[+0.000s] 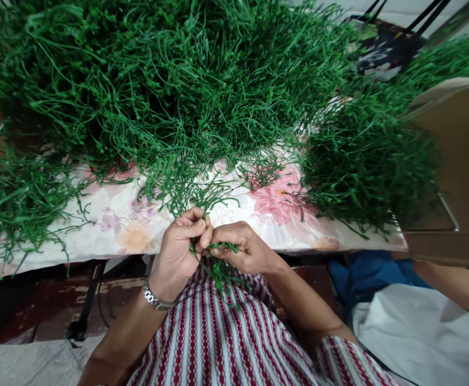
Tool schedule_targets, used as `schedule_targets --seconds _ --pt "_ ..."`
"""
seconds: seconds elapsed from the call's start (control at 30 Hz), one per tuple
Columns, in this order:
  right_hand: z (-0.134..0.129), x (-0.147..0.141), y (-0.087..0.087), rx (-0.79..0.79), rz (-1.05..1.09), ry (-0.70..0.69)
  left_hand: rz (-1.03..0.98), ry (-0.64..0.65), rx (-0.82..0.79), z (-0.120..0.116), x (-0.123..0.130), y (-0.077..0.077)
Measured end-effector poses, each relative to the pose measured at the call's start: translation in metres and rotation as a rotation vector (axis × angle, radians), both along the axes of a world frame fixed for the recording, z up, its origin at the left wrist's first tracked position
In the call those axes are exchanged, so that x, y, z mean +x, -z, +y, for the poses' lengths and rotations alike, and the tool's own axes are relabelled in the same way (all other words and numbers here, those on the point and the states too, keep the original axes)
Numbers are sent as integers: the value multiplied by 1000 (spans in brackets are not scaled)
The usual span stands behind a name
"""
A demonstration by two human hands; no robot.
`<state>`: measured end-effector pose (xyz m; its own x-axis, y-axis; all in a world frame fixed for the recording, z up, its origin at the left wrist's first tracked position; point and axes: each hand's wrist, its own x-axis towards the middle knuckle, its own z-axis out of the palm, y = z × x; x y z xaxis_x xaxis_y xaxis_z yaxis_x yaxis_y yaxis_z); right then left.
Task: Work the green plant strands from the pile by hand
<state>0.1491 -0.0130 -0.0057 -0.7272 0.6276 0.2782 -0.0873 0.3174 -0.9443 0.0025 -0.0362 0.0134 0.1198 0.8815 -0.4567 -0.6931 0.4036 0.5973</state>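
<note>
Pinching at the near edge of the worktop (pixel 133 238): the left hand (pixel 181 244), fingertips closed on green strands (pixel 207 201); just beside it, the right hand (pixel 240 247), likewise closed; light, closely spaced pinches should control such thin stems best

Blocked beyond the hands by a large heap of green strands (pixel 170 80), spread across most of the floral tablecloth (pixel 125 236). Hemmed in at left by a smaller pile (pixel 21 198), spilling over the near edge; at right by a dense clump (pixel 358 171), backed by a cardboard box (pixel 455 182). Passable sideways from the left hand (pixel 180 252) over bare cloth, short of the pile; likewise from the right hand (pixel 248 252), below some loose strands (pixel 266 172), up to the clump. Crowded just ahead by a thin tangle (pixel 181 187).
</note>
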Motion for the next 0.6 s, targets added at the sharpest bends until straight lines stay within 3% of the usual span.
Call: schedule_targets --seconds 0.13,0.27,0.37,0.43,0.47,0.53,0.6 --pt "3 2 -2 38 -44 -62 13 -44 -38 -6 5 -3" --pt "0 4 1 -26 -16 -68 -21 -64 -24 -7 2 -6" --pt "-5 10 5 -65 88 -95 -74 -191 98 -1 -11 -13" --pt "-5 15 6 -74 175 -13 -56 -294 245 2 -18 -19" --pt "-3 18 5 -66 210 65 -24 -293 291 3 -19 -22" --pt "2 22 2 -20 226 188 22 -173 346 4 -17 -24" --pt "7 25 -1 49 202 197 39 -90 349 4 -12 -23"
